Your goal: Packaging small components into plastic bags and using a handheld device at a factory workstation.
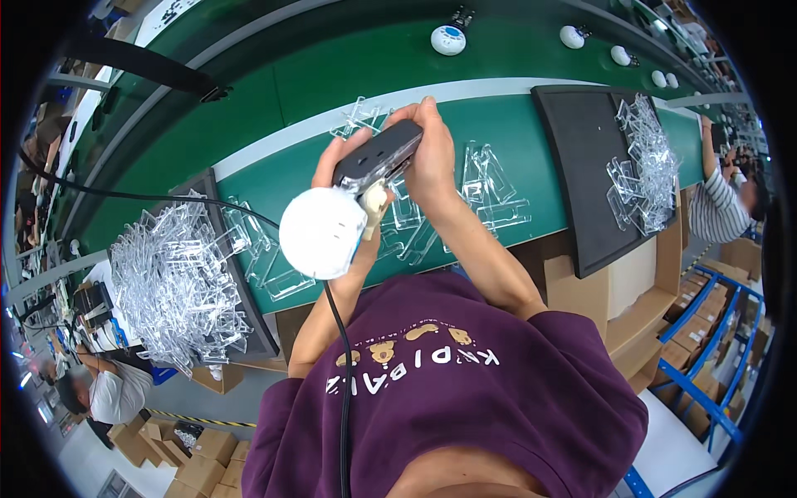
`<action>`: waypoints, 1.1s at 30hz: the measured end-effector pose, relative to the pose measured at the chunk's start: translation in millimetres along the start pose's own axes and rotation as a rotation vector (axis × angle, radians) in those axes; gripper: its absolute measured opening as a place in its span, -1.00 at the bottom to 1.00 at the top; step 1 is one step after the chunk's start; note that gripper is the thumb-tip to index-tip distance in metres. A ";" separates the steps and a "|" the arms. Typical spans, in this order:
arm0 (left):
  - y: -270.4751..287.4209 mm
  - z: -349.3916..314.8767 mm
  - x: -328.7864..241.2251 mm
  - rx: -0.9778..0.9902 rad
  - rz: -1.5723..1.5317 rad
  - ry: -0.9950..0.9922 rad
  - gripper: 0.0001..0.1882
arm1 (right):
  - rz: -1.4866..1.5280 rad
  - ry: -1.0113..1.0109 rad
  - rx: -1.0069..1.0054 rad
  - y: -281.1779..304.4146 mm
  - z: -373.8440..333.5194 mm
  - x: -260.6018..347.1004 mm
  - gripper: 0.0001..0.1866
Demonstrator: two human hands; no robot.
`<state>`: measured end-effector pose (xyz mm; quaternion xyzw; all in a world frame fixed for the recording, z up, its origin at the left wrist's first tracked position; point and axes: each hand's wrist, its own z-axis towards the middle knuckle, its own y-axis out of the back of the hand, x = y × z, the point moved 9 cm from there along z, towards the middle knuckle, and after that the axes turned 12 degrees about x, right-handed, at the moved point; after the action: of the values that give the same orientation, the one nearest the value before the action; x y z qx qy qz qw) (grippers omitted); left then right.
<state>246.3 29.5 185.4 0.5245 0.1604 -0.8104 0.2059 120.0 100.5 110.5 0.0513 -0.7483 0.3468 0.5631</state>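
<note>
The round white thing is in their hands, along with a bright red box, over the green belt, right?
Not quite. The head view shows the round white thing held in the left hand, but the box gripped by the right hand is black, not red. Both are over the green belt.

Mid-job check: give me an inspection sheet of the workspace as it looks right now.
Surface: green conveyor belt.
Job's things: black device and round white part, both held.
Clutter: clear plastic pieces heaped on left tray, right tray, loose on belt.
Grippers: left hand under the device; right hand gripping its top.
Cables: black cable hangs from the white part.
Surroundings: cardboard boxes, seated co-workers either side.
</note>
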 end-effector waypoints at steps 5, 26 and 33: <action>3.3 -0.3 -23.4 0.030 0.139 0.029 -0.24 | -0.119 0.107 0.045 -7.6 -10.2 7.4 -0.49; 330.1 81.1 225.6 -0.310 0.489 0.919 -0.45 | -1.586 0.217 0.304 -19.9 52.8 -66.5 -0.83; 108.9 132.5 166.5 -0.025 1.095 0.133 -0.19 | -1.484 0.208 0.408 -8.0 45.9 -77.5 -0.77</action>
<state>136.3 -155.1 80.8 0.5790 -0.1139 -0.5479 0.5930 114.6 43.7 40.4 0.6089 -0.3830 0.0130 0.6946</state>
